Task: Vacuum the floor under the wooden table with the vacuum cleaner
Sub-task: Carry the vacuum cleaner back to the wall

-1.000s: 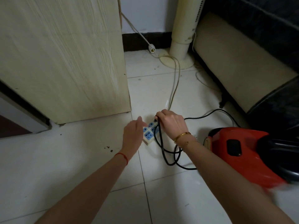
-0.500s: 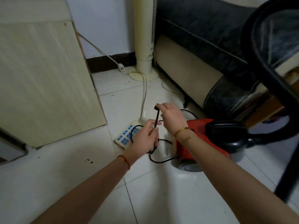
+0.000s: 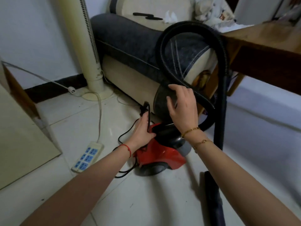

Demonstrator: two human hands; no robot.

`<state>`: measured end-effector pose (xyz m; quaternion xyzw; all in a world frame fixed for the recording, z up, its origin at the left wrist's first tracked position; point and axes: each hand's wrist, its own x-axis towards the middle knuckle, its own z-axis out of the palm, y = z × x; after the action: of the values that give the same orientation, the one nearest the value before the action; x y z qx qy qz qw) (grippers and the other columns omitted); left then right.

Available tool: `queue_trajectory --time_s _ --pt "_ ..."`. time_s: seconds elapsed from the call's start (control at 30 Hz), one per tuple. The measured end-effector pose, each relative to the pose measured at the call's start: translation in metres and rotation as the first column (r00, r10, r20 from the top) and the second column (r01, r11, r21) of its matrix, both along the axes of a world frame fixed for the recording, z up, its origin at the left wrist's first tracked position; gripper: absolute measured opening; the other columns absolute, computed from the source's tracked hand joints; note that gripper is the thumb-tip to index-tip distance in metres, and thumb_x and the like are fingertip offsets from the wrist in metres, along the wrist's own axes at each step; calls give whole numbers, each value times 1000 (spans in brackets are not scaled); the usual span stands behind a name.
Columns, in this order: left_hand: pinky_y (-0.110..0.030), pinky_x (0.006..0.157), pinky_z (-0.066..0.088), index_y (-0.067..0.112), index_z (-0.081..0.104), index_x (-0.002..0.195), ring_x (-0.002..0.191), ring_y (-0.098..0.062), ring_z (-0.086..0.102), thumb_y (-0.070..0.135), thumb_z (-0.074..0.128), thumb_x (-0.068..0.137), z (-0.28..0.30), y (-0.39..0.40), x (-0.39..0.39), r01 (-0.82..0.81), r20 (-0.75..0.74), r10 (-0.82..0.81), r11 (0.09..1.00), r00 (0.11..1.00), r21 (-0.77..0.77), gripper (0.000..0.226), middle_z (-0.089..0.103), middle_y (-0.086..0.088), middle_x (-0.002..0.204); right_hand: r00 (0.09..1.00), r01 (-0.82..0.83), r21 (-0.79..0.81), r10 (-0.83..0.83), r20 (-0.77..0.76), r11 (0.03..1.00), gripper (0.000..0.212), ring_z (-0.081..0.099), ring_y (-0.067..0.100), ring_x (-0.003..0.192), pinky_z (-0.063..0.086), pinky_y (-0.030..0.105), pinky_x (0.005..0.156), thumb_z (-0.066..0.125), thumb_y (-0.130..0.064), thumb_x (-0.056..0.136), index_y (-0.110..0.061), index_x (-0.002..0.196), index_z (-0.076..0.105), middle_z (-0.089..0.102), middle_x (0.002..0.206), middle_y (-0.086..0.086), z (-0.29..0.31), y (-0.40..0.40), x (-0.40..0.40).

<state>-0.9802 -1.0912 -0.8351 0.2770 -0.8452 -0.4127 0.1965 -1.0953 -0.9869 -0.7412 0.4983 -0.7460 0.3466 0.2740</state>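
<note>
A: On the tiled floor [image 3: 114,201] beside the sofa [image 3: 130,38] sits the red vacuum cleaner [image 3: 159,154], with the wooden table [image 3: 267,46] just to its right. How will that machine handle?

B: I judge the hard plastic body as fairly heavy but easy to roll on its wheel. The black handle on top looks like the place to lift it. The ribbed hose [image 3: 192,35] is springy and arches up over the body, so it will flop if nobody guides it. The rigid tube [image 3: 219,111] standing just right of the body is the stiff part to steer under the table.

A: And the power cord [image 3: 128,132]?

B: Thin, limp, and likely to snag the wheel. It loops on the tiles beside the body, and its plug [image 3: 144,108] is not in the power strip [image 3: 88,156], which lies a little to the left.

A: What are the hands doing?

B: The left hand [image 3: 143,128] has its fingers curled round the cord just below the plug, holding it upright over the red body. The right hand [image 3: 180,105] is spread, fingers relaxed, palm down near the lower run of hose, over the dark end of the sofa arm. I cannot tell whether it touches either. It grips nothing.
</note>
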Motion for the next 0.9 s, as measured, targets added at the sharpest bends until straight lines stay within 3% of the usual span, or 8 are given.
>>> queue_trajectory --time_s 0.1,0.23,0.33,0.43,0.57,0.73,0.9 --pt "-38 111 31 18 14 151 134 -24 32 6 73 75 -5 1 -28 80 86 -69 989 994 -123 97 35 -8 144 981 194 -70 -194 9 978 49 46 24 112 35 31 94 64 -32 86 -13 129 50 55 123 6 6 28 -32" --pt "-39 108 33 23 10 153 128 -27 35 5 71 78 -8 6 -53 155 167 -124 971 978 -182 99 39 -11 136 905 415 18 -415 88 910 90 27 32 137 22 46 115 70 -50 75 -9 145 29 34 145 14 3 53 -75" --pt "-43 107 35 29 9 152 126 -28 36 8 73 78 -12 6 -66 204 231 -155 957 960 -207 101 40 -10 135 858 458 129 -475 194 880 116 17 35 142 16 51 118 77 -55 67 -9 151 12 20 154 16 -2 60 -94" --pt "-44 105 38 30 12 151 125 -29 39 11 75 77 -16 3 -77 243 295 -176 947 939 -210 99 42 -10 133 829 397 241 -459 319 885 130 22 33 140 24 48 116 82 -55 60 -7 151 3 21 154 16 -9 59 -110" --pt "-45 93 47 25 23 146 114 -29 50 14 71 78 -21 3 -85 298 385 -185 920 904 -256 84 51 -11 123 784 319 258 -407 468 912 134 38 31 128 42 46 105 87 -46 58 -9 151 -3 34 142 15 -19 55 -127" --pt "-37 67 54 15 49 115 87 -24 64 28 63 86 -19 8 -92 252 430 -89 907 898 -337 34 66 -6 95 782 301 227 -376 497 926 126 48 31 119 52 50 89 88 -41 57 -15 150 6 38 137 13 -23 51 -141" --pt "-34 69 54 17 60 109 89 -21 64 36 57 90 -19 1 -99 248 444 -80 910 892 -333 27 68 -3 97 794 315 194 -369 482 929 112 59 29 98 57 48 70 84 -31 61 -20 145 11 44 129 10 -31 48 -144"
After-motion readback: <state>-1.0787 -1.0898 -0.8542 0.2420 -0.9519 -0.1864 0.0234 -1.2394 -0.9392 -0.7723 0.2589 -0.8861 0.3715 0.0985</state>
